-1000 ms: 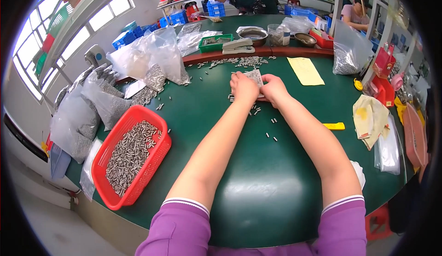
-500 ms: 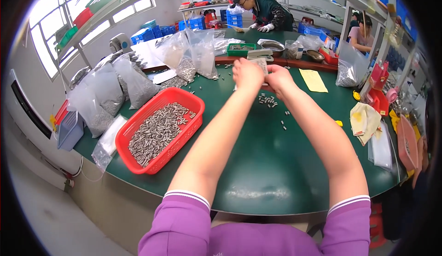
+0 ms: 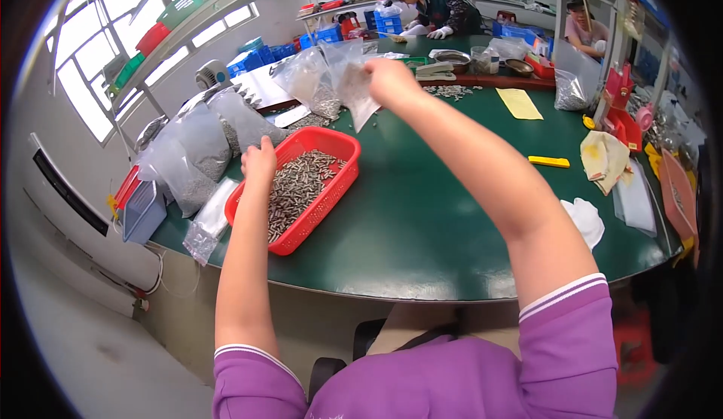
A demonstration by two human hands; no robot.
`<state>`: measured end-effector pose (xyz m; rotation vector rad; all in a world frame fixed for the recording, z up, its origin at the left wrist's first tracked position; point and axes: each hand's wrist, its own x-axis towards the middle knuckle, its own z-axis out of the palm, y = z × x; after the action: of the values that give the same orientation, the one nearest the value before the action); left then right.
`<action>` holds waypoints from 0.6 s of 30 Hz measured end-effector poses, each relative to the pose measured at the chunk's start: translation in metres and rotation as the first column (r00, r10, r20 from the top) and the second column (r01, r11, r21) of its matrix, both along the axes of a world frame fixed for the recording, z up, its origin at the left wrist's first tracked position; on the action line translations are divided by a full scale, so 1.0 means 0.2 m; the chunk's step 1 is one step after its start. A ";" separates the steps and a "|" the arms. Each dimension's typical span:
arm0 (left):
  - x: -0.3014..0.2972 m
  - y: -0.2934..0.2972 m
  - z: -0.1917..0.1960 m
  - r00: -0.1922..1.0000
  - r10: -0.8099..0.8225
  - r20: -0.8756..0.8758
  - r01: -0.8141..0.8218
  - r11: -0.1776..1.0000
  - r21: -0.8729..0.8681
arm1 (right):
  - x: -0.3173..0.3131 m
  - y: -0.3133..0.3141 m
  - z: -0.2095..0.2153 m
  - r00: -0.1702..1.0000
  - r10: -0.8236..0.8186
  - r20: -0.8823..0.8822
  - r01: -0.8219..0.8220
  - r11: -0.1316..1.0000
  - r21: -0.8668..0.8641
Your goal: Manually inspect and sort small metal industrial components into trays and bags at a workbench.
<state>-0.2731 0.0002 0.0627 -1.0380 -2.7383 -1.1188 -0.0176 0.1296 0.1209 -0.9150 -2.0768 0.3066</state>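
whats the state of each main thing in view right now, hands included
Right hand: raised, closed on grey sheet
Grey sheet: tilted, one corner down
Left hand: at red basket's left rim, grip unclear
Red basket: upright, partly filled
Metal pieces: loose, heaped in basket
Yellow paper: lying flat
Yellow tool: lying down
Stained cloth: crumpled

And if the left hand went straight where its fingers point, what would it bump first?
Probably the cloudy plastic bag just ahead of the left hand. I can't tell how high the hand is, though, so it might pass over the bag instead.
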 end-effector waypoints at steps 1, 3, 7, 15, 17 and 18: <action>0.06 0.02 0.01 0.991 -0.105 -0.089 0.113 0.989 0.095 | 0.15 0.09 0.01 0.999 -0.052 0.006 0.053 0.993 -0.108; 0.24 0.08 0.01 0.924 -0.261 -0.280 0.343 0.889 0.304 | 0.53 0.23 -0.01 0.959 -0.248 0.139 0.263 0.959 -0.102; 0.70 0.27 -0.13 0.647 -0.616 -0.450 0.762 0.540 0.357 | 1.15 0.28 -0.20 0.845 -0.403 0.351 0.527 0.737 -0.424; 0.96 0.74 -0.54 0.656 -0.740 -0.152 0.739 0.670 -0.068 | 1.39 0.20 -0.48 0.695 -0.319 0.645 0.627 0.707 -0.326; 1.03 0.85 -0.58 0.637 -0.742 -0.207 0.754 0.656 -0.030 | 1.31 0.23 -0.51 0.791 -0.367 0.490 0.594 0.655 -0.467; 1.07 0.89 -0.60 0.630 -0.741 -0.233 0.760 0.650 -0.014 | 1.26 0.24 -0.53 0.823 -0.397 0.405 0.566 0.631 -0.531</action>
<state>-0.0591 0.1783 -0.0568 -2.2539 -2.0386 -1.0431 0.2352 0.1768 0.0155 -1.9858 -1.8449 0.6470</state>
